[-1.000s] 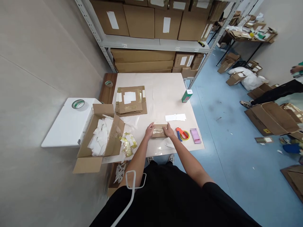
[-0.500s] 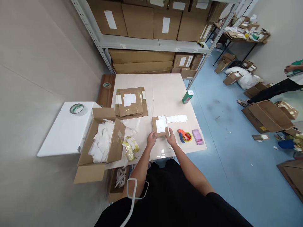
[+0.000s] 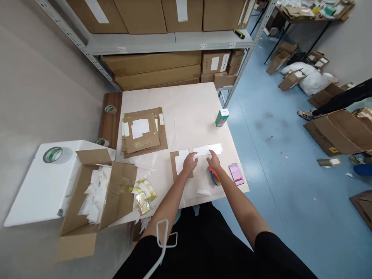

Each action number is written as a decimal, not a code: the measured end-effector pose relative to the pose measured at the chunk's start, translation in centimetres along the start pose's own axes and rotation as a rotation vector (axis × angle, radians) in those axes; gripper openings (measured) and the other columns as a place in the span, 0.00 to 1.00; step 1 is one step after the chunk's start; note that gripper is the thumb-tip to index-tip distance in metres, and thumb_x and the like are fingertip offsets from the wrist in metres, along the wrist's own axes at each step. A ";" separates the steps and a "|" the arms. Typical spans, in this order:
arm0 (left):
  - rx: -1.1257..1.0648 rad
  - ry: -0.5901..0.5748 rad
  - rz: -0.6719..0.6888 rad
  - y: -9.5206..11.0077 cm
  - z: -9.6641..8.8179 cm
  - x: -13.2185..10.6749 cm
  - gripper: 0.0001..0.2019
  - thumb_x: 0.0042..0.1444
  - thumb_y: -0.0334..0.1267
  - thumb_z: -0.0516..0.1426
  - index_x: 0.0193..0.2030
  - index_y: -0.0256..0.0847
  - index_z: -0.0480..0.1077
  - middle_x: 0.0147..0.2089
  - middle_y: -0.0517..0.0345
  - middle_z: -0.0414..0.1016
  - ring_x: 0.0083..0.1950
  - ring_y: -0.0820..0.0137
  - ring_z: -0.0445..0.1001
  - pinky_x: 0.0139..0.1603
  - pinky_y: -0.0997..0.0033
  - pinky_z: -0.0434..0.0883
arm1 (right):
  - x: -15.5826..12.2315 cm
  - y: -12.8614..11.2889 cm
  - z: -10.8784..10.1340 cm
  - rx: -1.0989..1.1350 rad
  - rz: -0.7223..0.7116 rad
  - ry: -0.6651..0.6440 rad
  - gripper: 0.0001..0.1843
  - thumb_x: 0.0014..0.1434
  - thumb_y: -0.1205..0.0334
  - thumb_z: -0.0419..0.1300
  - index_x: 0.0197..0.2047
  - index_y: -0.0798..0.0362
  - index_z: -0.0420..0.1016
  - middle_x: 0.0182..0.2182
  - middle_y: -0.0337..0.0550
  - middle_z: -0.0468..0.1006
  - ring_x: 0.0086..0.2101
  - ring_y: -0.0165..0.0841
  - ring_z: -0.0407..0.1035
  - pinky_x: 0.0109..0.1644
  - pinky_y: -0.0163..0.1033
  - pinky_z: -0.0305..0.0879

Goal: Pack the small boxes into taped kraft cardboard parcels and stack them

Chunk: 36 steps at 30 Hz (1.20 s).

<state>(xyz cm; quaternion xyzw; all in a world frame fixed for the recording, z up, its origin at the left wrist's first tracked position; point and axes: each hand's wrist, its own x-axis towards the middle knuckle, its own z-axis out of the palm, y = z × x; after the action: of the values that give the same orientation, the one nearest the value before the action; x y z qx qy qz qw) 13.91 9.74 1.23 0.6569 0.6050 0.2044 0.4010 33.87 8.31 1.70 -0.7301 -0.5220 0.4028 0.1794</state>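
My left hand (image 3: 190, 162) hovers over the right part of a small flat cardboard parcel (image 3: 174, 164) with a white label. Its fingers are apart, the tips near the left end of a white paper strip (image 3: 215, 148). My right hand (image 3: 214, 160) has its fingers spread at the strip's lower edge; whether they touch it I cannot tell. Nothing shows gripped in either hand. Below the right hand lies an orange and blue tool (image 3: 212, 176), possibly scissors or a cutter, partly hidden by the wrist. A phone (image 3: 236, 175) with a pink screen lies to its right.
Flattened cardboard (image 3: 141, 145) lies on the table's left. A green and white box (image 3: 222, 118) stands near the right edge. An open carton (image 3: 119, 197) of white paper is at the left, beside yellow packets (image 3: 143, 201). A loaded shelf (image 3: 162, 42) borders the back.
Both hands have let go of the parcel's edges and moved up toward the white strip. The parcel stays on the table. The camera view has shifted.
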 end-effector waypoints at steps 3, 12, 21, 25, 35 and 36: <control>0.098 -0.098 -0.064 0.0 2.2 4.4 0.25 0.65 0.36 0.57 0.69 0.42 0.68 0.70 0.47 0.70 0.69 0.56 0.69 0.70 0.57 0.65 | 3.4 1.5 -0.8 -0.120 0.023 -0.127 0.37 0.65 0.64 0.53 0.77 0.53 0.56 0.77 0.47 0.53 0.74 0.42 0.50 0.76 0.48 0.52; 0.348 -0.175 -0.283 -3.0 6.7 12.0 0.32 0.57 0.39 0.65 0.68 0.44 0.65 0.67 0.42 0.70 0.70 0.50 0.64 0.68 0.55 0.63 | 8.7 5.8 0.0 -0.379 0.063 -0.488 0.45 0.63 0.70 0.55 0.80 0.48 0.47 0.80 0.45 0.37 0.77 0.47 0.34 0.74 0.58 0.53; 0.578 -0.166 -0.317 -2.3 7.3 12.3 0.25 0.53 0.34 0.67 0.57 0.44 0.69 0.61 0.43 0.69 0.64 0.52 0.65 0.59 0.58 0.66 | 8.3 6.2 0.5 -0.402 0.062 -0.481 0.47 0.60 0.75 0.53 0.80 0.46 0.46 0.80 0.43 0.36 0.77 0.45 0.32 0.74 0.61 0.51; 0.610 -0.233 -0.340 -2.2 7.2 12.5 0.31 0.50 0.36 0.70 0.60 0.44 0.68 0.60 0.41 0.72 0.64 0.49 0.66 0.60 0.55 0.66 | 8.1 6.1 0.1 -0.331 0.094 -0.473 0.45 0.62 0.72 0.53 0.79 0.45 0.48 0.79 0.43 0.40 0.77 0.45 0.35 0.74 0.60 0.52; 0.577 -0.303 -0.368 -0.7 8.5 7.4 0.32 0.53 0.38 0.68 0.64 0.44 0.65 0.63 0.41 0.71 0.61 0.54 0.74 0.56 0.60 0.71 | 5.1 6.2 -2.7 -0.150 0.093 -0.437 0.37 0.62 0.69 0.59 0.74 0.55 0.63 0.70 0.56 0.68 0.69 0.47 0.62 0.71 0.51 0.60; 0.578 -0.291 -0.378 -0.5 8.9 6.9 0.34 0.52 0.40 0.69 0.65 0.44 0.65 0.65 0.39 0.69 0.63 0.52 0.73 0.57 0.59 0.71 | 4.8 6.3 -2.9 -0.144 0.095 -0.427 0.37 0.61 0.69 0.60 0.73 0.55 0.64 0.68 0.57 0.70 0.68 0.48 0.64 0.70 0.52 0.62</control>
<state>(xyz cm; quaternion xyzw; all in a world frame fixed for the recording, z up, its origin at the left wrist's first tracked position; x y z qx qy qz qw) 21.52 13.82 -5.92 0.6420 0.6849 -0.1476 0.3115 40.62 10.68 -2.75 -0.6630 -0.5404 0.5179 -0.0070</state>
